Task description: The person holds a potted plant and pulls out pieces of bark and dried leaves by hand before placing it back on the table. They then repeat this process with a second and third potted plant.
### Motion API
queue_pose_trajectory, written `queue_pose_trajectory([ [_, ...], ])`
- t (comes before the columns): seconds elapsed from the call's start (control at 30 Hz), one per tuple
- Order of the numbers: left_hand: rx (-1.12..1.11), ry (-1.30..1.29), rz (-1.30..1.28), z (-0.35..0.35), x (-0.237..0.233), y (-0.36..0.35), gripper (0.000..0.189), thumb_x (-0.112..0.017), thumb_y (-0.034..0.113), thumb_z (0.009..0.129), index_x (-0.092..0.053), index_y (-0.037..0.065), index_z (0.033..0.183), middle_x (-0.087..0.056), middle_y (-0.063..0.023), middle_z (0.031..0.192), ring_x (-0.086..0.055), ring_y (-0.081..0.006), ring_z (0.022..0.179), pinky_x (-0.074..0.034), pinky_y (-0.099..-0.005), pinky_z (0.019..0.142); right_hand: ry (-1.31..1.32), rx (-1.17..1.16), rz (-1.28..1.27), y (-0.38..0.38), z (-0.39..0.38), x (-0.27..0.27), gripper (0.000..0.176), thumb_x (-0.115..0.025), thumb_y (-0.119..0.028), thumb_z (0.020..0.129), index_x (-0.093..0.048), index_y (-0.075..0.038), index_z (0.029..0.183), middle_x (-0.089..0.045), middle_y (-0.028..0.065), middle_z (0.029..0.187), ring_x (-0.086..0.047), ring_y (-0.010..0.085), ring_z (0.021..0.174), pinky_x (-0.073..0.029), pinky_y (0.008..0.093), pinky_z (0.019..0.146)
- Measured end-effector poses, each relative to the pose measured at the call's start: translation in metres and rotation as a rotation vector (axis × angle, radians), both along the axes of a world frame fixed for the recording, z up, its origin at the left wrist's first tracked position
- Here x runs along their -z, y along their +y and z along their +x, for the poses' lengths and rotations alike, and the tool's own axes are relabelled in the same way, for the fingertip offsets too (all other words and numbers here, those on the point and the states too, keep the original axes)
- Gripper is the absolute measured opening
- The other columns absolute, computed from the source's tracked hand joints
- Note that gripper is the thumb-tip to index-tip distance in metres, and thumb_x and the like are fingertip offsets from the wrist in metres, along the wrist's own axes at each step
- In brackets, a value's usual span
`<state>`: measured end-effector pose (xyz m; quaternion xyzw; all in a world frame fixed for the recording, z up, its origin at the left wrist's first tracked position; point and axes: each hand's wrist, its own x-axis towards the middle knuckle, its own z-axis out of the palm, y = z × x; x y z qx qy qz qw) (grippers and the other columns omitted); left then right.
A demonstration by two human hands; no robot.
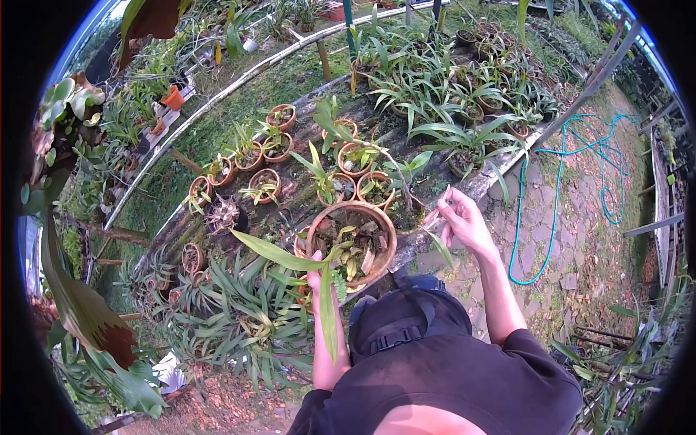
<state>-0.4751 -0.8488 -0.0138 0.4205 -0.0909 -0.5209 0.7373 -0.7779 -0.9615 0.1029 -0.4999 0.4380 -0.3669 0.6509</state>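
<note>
A wide clay pot (392,262) stands near my body at the bench's front edge, with chunky potting pieces and yellowed leaves inside. My left hand (315,278) is closed at its left rim; long green leaves (275,251) cross over the fingers and partly hide them. To the right of the pot, my right hand (466,223) is raised with thumb and fingers pinched together. What lies in that pinch is too small to make out. A narrow green leaf (439,249) hangs just below these fingers, near a thin bare stem (403,181).
Several small potted plants (264,186) stand on the dark bench beyond the large pot. Dense potted plants (464,94) fill its far right. Spiky foliage (246,308) crowds the left. A teal hose (557,199) lies on the paving at right.
</note>
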Motion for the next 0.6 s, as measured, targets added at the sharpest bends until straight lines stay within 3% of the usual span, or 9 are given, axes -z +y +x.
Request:
queue_pose_trajectory([
  [0.1, 0.036, -0.062, -0.027, 0.013, 0.007, 0.001, 0.045, -0.054, 0.031, 0.093, -0.062, -0.008, 0.115, -0.068, -0.0206, 0.108, -0.067, -0.0299, 0.098, -0.052, -0.0406, 0.093, -0.065, 0.024, 0.050, 0.007, 0.016, 0.002, 0.016, -0.044, -0.023, 0.107, -0.043, -0.007, 0.109, -0.072, 0.0158, 0.095, -0.069, 0.0191, 0.056, -0.054, 0.0242, 0.046],
  [0.2, 0.001, -0.087, 0.087, 0.004, -0.030, 0.002, 0.044, -0.054, 0.031, 0.093, -0.063, -0.007, 0.114, -0.068, -0.0196, 0.108, -0.067, -0.0290, 0.098, -0.051, -0.0407, 0.093, -0.125, -0.019, 0.061, 0.014, 0.023, -0.003, 0.015, -0.045, -0.022, 0.107, -0.045, -0.007, 0.108, -0.070, 0.0164, 0.100, -0.070, 0.0195, 0.058, -0.054, 0.0260, 0.048],
  [0.3, 0.090, -0.051, 0.008, 0.011, -0.025, 0.007, 0.045, -0.054, 0.032, 0.094, -0.063, -0.007, 0.114, -0.068, -0.0189, 0.109, -0.066, -0.0287, 0.100, -0.051, -0.0408, 0.094, 0.099, 0.045, -0.024, 0.024, 0.028, -0.007, 0.014, -0.050, -0.017, 0.104, -0.051, -0.004, 0.105, -0.071, 0.0099, 0.093, -0.068, 0.0168, 0.059, -0.053, 0.0252, 0.052],
  [0.33, 0.075, 0.027, 0.028, 0.014, -0.019, 0.006, 0.047, -0.053, 0.033, 0.095, -0.063, -0.008, 0.115, -0.068, -0.0186, 0.108, -0.066, -0.0288, 0.101, -0.050, -0.0409, 0.095, 0.050, 0.112, -0.082, 0.025, 0.026, 0.003, 0.012, -0.056, -0.014, 0.101, -0.055, -0.001, 0.099, -0.070, 0.0076, 0.087, -0.067, 0.0152, 0.059, -0.053, 0.0266, 0.054],
  [0.37, 0.077, -0.010, 0.048, 0.017, -0.014, 0.008, 0.048, -0.052, 0.034, 0.096, -0.062, -0.008, 0.117, -0.068, -0.0190, 0.109, -0.065, -0.0292, 0.101, -0.050, -0.0413, 0.095, 0.304, 0.135, -0.138, 0.031, 0.016, 0.003, 0.013, -0.059, -0.012, 0.099, -0.056, 0.000, 0.098, -0.070, 0.0084, 0.083, -0.066, 0.0135, 0.062, -0.052, 0.0286, 0.055],
  [0.4, 0.090, -0.003, 0.045, 0.021, -0.009, 0.009, 0.046, -0.052, 0.033, 0.096, -0.063, -0.008, 0.115, -0.068, -0.0188, 0.109, -0.066, -0.0286, 0.100, -0.050, -0.0409, 0.094, 0.518, 0.113, -0.163, 0.038, 0.009, -0.009, 0.012, -0.063, -0.010, 0.095, -0.059, 0.001, 0.096, -0.070, 0.0116, 0.082, -0.068, 0.0198, 0.062, -0.053, 0.0321, 0.058],
  [0.43, 0.103, 0.005, 0.040, 0.024, -0.004, 0.010, 0.045, -0.052, 0.033, 0.096, -0.063, -0.008, 0.113, -0.068, -0.0186, 0.109, -0.066, -0.0281, 0.099, -0.051, -0.0406, 0.092, 0.788, 0.062, -0.266, 0.045, -0.003, -0.005, 0.019, -0.069, -0.013, 0.089, -0.064, 0.001, 0.101, -0.072, 0.0159, 0.089, -0.070, 0.0299, 0.074, -0.055, 0.0380, 0.069],
  [0.5, 0.091, -0.104, 0.072, 0.017, -0.030, 0.012, 0.041, -0.054, 0.031, 0.095, -0.065, -0.006, 0.108, -0.069, -0.0166, 0.103, -0.067, -0.0255, 0.094, -0.052, -0.0385, 0.089, 1.310, -0.115, -0.642, 0.071, -0.021, -0.005, 0.027, -0.072, -0.018, 0.087, -0.065, 0.003, 0.103, -0.072, 0.0156, 0.097, -0.071, 0.0222, 0.087, -0.054, 0.0372, 0.077],
  [0.6, 0.160, -0.105, 0.059, 0.026, -0.028, 0.011, 0.036, -0.057, 0.029, 0.092, -0.067, -0.004, 0.100, -0.069, -0.0130, 0.092, -0.067, -0.0217, 0.087, -0.053, -0.0349, 0.084, 1.186, -0.137, -0.426, 0.069, -0.011, -0.004, 0.037, -0.075, -0.023, 0.084, -0.067, 0.000, 0.113, -0.071, 0.0153, 0.110, -0.068, 0.0254, 0.102, -0.053, 0.0400, 0.088],
])
